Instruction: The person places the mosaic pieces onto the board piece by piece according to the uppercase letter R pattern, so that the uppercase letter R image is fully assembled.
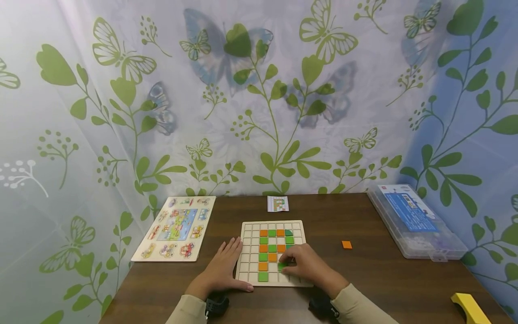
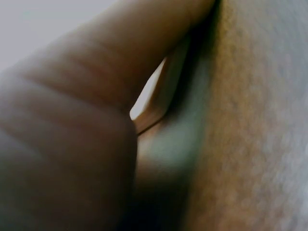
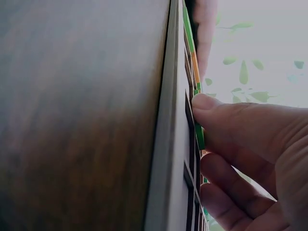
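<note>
A pale wooden grid board lies on the dark table, with several orange and green square tiles set in its cells. Near the upper right of the pattern sits a darker green piece with a rounded corner. My right hand is over the board's lower right part, its thumb and fingers pinching a green tile at the grid. Along the left edge of the board my left hand rests with fingers extended and thumb spread by the near corner. The left wrist view is mostly blurred skin and tabletop.
A small printed pattern card lies behind the board. One loose orange tile is to the right. A vehicle puzzle board lies at left, a clear plastic case at right. A yellow block-like object stands near the front right.
</note>
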The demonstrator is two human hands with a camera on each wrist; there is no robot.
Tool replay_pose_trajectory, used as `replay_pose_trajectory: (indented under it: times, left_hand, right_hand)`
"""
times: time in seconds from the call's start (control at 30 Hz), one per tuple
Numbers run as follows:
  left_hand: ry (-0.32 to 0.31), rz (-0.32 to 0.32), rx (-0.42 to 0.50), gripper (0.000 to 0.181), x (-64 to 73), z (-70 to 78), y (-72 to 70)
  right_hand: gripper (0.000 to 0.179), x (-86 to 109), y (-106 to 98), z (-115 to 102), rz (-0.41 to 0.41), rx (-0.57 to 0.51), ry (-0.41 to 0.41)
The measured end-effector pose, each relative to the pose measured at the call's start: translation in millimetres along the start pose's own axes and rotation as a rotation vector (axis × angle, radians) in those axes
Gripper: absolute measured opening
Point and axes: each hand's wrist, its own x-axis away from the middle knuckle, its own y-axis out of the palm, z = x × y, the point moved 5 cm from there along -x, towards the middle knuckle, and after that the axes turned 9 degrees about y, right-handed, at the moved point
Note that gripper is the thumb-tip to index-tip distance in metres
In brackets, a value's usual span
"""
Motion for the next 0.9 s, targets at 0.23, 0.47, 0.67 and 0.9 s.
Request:
replay_pose_trajectory:
  times: [0.23, 0.47, 0.67, 0.9]
  left_hand:
    - [0.003, 0.007, 0.004, 0.139, 0.2, 0.1, -0.4]
    - [0.005, 0.006, -0.002, 0.139, 0.5, -0.6, 0.4]
    - [0.003, 0.001, -0.007, 0.14, 0.0, -2.0, 2.0]
    - [-0.002, -0.003, 0.0, 0.14, 0.6, -1.2, 1.5]
  right_hand:
    - [0.023, -1.2, 0.4, 1.1, -0.011, -0.002, 0.034]
    - [0.024, -0.2, -1.3, -0.6, 0.008, 0.003, 0.026]
    - [0.02, 0.4, -7.5, 0.1, 0.037, 0.018, 0.052]
    - [0.015, 1.7, -16.1, 8.1, 0.1, 0.015, 0.075]
